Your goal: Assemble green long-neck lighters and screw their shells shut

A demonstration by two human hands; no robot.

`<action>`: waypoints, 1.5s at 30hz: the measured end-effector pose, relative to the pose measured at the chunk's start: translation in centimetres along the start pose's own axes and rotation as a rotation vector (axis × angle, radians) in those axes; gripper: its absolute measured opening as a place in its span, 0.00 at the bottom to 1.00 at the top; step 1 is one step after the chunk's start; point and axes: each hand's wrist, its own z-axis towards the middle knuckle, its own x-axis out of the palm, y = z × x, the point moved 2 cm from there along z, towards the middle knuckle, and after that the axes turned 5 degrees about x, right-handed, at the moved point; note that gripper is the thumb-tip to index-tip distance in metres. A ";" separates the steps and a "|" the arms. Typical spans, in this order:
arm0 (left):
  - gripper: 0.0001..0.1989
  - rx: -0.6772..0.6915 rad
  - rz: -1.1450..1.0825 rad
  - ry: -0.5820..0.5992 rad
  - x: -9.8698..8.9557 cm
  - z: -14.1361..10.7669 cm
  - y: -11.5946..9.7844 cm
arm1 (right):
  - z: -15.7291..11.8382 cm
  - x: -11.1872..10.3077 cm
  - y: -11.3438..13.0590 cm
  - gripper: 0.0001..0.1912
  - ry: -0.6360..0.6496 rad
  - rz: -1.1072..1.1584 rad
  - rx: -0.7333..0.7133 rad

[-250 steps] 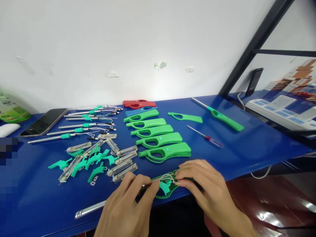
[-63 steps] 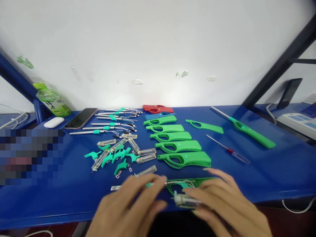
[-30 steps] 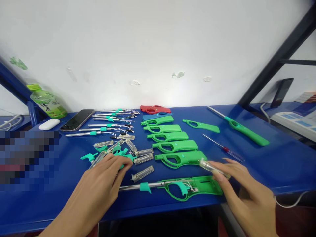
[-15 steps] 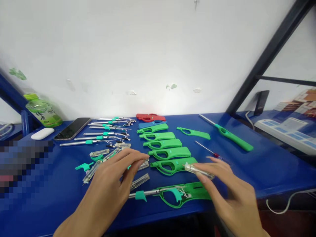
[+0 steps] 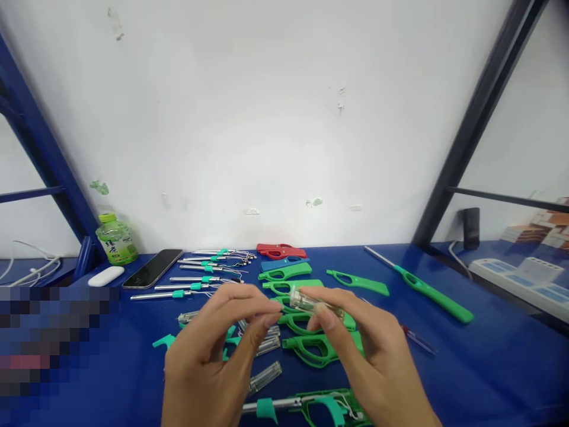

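Observation:
My right hand (image 5: pixel 377 356) pinches a clear plastic lighter fuel tank (image 5: pixel 303 301) between thumb and fingers, its fitted end turned left. Close to that end is my left hand (image 5: pixel 213 350), its thumb and index finger drawn together; whether anything small is between them I cannot make out. Below the hands lies an open green lighter handle half (image 5: pixel 306 409) with a metal tube, teal trigger and white wires in it, cut off by the frame's lower edge. Several more clear tanks (image 5: pixel 265 377) and teal triggers (image 5: pixel 164 341) lie around my left hand, partly hidden.
Green handle halves (image 5: pixel 306 350) run in a column behind my hands, with blue (image 5: pixel 284 264) and red ones (image 5: pixel 281 251) farthest back. Metal tubes with wires (image 5: pixel 178 294) lie left. A phone (image 5: pixel 153 268), bottle (image 5: pixel 116 240), assembled lighter (image 5: pixel 438 298) and screwdriver (image 5: pixel 420 341) flank them.
The view has tilted up. My right hand has brought the tank leftward and up toward my left hand, so the two are now close together.

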 end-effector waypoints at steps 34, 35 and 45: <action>0.15 0.239 0.107 -0.129 1.2 -1.5 0.5 | -1.0 -0.1 0.4 0.16 0.085 -0.103 -0.111; 0.16 0.254 0.132 -0.127 1.2 -1.6 0.4 | -1.2 -0.1 0.4 0.16 0.059 -0.130 -0.109; 0.23 0.274 0.345 -0.196 1.4 -2.4 0.0 | -1.7 0.1 0.9 0.15 0.008 -0.164 -0.083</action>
